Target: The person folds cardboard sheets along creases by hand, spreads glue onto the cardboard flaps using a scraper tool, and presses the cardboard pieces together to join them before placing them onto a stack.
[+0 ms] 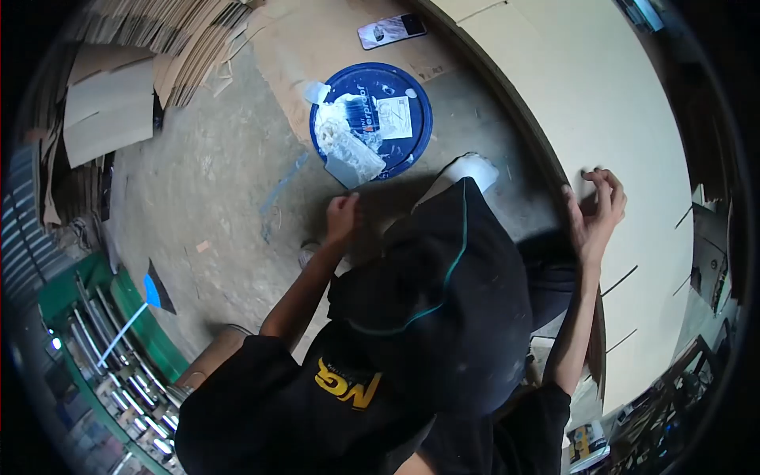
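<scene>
My left hand is closed, its fingers curled just below a blue round lid. Whether it holds anything is hidden. White paste is heaped on the lid, and a flat, paste-smeared scraper lies across the lid's lower rim, close to my left fingertips. On the right, my right hand rests at the curved edge of a large pale board. Its thumb is by the dark edge and its bent fingers are spread apart over the board's face, with nothing seen in them.
A phone lies on brown cardboard beyond the lid. Stacked cardboard sheets stand at upper left. A green frame with metal tubes is at lower left. A blue-and-black scrap lies on the concrete floor.
</scene>
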`<state>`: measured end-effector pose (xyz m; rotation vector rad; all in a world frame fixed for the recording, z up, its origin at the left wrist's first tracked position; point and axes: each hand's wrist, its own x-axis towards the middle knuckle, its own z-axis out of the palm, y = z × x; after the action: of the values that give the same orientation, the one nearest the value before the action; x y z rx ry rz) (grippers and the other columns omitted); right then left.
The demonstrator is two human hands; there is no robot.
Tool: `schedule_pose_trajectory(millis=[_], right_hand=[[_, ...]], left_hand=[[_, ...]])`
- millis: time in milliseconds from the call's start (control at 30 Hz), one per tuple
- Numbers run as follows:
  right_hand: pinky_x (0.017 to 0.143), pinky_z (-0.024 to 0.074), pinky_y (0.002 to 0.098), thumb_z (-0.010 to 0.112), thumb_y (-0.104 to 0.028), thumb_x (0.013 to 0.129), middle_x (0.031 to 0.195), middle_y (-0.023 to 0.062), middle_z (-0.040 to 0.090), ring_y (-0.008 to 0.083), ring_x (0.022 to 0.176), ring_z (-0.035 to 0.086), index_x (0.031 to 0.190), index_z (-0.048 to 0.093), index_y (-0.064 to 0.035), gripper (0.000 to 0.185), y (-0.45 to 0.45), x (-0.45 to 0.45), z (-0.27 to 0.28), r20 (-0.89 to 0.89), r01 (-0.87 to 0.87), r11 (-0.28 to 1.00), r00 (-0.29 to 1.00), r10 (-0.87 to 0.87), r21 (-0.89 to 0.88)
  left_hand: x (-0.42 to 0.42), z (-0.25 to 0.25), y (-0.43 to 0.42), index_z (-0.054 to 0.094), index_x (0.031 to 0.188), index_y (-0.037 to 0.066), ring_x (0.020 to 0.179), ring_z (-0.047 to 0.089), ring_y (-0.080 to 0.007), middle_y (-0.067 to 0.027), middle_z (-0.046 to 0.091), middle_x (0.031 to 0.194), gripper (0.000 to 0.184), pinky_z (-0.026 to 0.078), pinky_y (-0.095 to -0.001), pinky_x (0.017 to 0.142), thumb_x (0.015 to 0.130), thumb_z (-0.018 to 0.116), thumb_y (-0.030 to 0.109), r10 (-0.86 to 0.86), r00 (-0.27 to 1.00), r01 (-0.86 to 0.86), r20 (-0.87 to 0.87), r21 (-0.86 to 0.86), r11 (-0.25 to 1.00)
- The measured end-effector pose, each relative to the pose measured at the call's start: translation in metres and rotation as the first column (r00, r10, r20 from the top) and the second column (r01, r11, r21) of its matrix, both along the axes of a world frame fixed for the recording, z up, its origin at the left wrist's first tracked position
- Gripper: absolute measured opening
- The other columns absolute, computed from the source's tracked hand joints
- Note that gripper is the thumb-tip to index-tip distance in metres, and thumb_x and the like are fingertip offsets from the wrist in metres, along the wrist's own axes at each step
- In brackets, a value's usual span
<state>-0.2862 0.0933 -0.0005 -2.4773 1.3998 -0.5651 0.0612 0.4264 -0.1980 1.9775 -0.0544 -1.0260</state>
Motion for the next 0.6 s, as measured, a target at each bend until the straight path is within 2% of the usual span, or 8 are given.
schedule_pose_trajectory(millis=[67,100,200,333,367,400,467,600], right_hand=[[0.106,0.0379,0.0454,0.084,-0.023,0.081,0.129,0.0113,0.059,0.0311,0.124,0.052,0.114,0.067,-0.0089,0.04,0.001,0.001,-0.002,0.02,0.007,1.0,1.0,-0.007,-0.012],[0.106,0.038,0.0454,0.084,-0.023,0.081,0.127,0.011,0.06,0.0308,0.124,0.051,0.115,0.067,-0.0084,0.04,0.001,0.002,-0.001,0.019,0.014,1.0,1.0,-0.014,-0.008],[0.107,0.0379,0.0452,0.084,-0.024,0.081,0.127,0.0108,0.059,0.0307,0.125,0.051,0.115,0.068,-0.0085,0.041,0.0,0.0,-0.006,0.036,0.022,1.0,0.999,-0.023,0.009],[0.107,0.038,0.0452,0.085,-0.024,0.08,0.127,0.0106,0.058,0.0307,0.124,0.051,0.116,0.068,-0.0085,0.043,0.001,-0.001,-0.005,0.022,0.046,0.999,0.999,-0.046,0.021],[0.107,0.0381,0.0453,0.085,-0.024,0.08,0.128,0.0105,0.058,0.0306,0.125,0.051,0.116,0.068,-0.0086,0.043,0.001,0.0,-0.004,0.01,0.045,0.999,0.999,-0.045,0.023],[0.107,0.0383,0.0454,0.086,-0.024,0.079,0.128,0.0105,0.058,0.0306,0.125,0.051,0.116,0.068,-0.0087,0.044,0.0,0.0,-0.004,0.001,0.04,0.999,0.999,-0.04,0.02],[0.107,0.0384,0.0454,0.086,-0.024,0.079,0.128,0.0106,0.058,0.0306,0.125,0.051,0.116,0.069,-0.0087,0.044,0.0,0.0,-0.005,0.009,0.04,0.999,0.999,-0.041,0.019],[0.106,0.0385,0.0455,0.086,-0.024,0.079,0.128,0.0107,0.058,0.0305,0.124,0.052,0.116,0.069,-0.0092,0.043,0.0,0.0,-0.006,0.019,0.043,0.999,0.999,-0.043,0.008]], left_hand=[[0.004,0.032,-0.014,0.064,0.097,0.005,0.07,0.064,-0.0152,-0.0046,0.066,0.083,0.031,0.052,-0.0317,0.059,0.095,0.071,0.034,0.413,0.873,-0.414,-0.261,0.054,0.909],[0.009,0.025,-0.016,0.064,0.097,0.005,0.07,0.064,-0.0152,-0.0046,0.066,0.083,0.031,0.052,-0.0317,0.059,0.095,0.071,0.034,0.415,0.872,-0.411,-0.259,0.071,0.909],[0.027,0.008,-0.025,0.062,0.097,0.006,0.068,0.065,-0.0147,-0.0029,0.065,0.079,0.029,0.051,-0.0304,0.057,0.097,0.07,0.034,0.336,0.913,-0.354,-0.232,-0.041,0.934],[0.041,0.03,-0.038,0.06,0.091,0.007,0.059,0.061,-0.012,-0.0017,0.061,0.073,0.021,0.048,-0.027,0.054,0.098,0.068,0.025,0.124,0.991,-0.118,0.048,-0.11,0.987],[0.047,0.038,-0.038,0.059,0.088,0.007,0.056,0.059,-0.0108,-0.001,0.06,0.07,0.021,0.046,-0.026,0.053,0.098,0.068,0.022,0.047,0.982,-0.023,0.184,-0.129,0.991],[0.056,0.047,-0.039,0.059,0.088,0.007,0.056,0.059,-0.0108,-0.001,0.06,0.07,0.021,0.046,-0.026,0.053,0.098,0.068,0.022,0.044,0.982,-0.02,0.184,-0.128,0.992],[0.074,0.063,-0.042,0.054,0.08,0.006,0.053,0.055,-0.0083,0.0002,0.057,0.064,0.026,0.042,-0.0261,0.051,0.098,0.067,0.019,-0.056,0.897,0.052,0.438,0.021,0.998],[0.097,0.075,-0.064,0.051,0.076,0.006,0.054,0.053,-0.0066,0.0008,0.054,0.06,0.031,0.04,-0.0256,0.05,0.098,0.068,0.021,-0.054,0.856,0.097,0.514,-0.057,0.994]])
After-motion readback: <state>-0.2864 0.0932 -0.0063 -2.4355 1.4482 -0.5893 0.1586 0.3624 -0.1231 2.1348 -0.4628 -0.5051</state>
